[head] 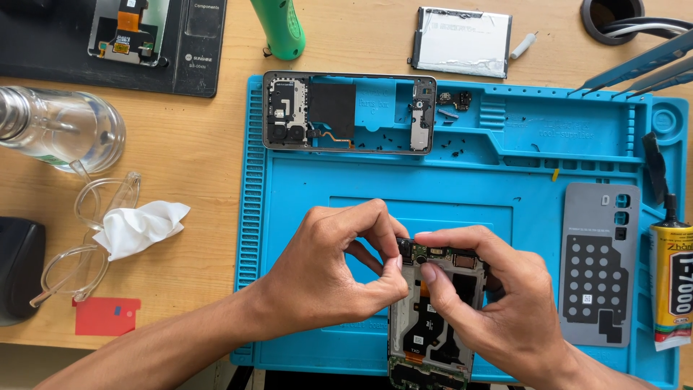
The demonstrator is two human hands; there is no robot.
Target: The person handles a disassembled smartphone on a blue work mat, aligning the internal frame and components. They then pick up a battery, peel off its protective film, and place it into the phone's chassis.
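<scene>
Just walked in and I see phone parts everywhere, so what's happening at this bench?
A person is working on an opened phone lying on a blue repair mat. Both the left hand and right hand pinch at the circuit board along its top edge. A stripped phone frame lies at the mat's far side, a grey back cover to the right, and a battery on the wooden table.

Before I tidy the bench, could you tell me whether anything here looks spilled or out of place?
Tiny black screws lie loose and scattered across the blue silicone repair mat, around the opened grey phone frame, rather than gathered in one compartment. A crumpled white tissue rests on the clear safety glasses. Nothing looks spilled.
</scene>
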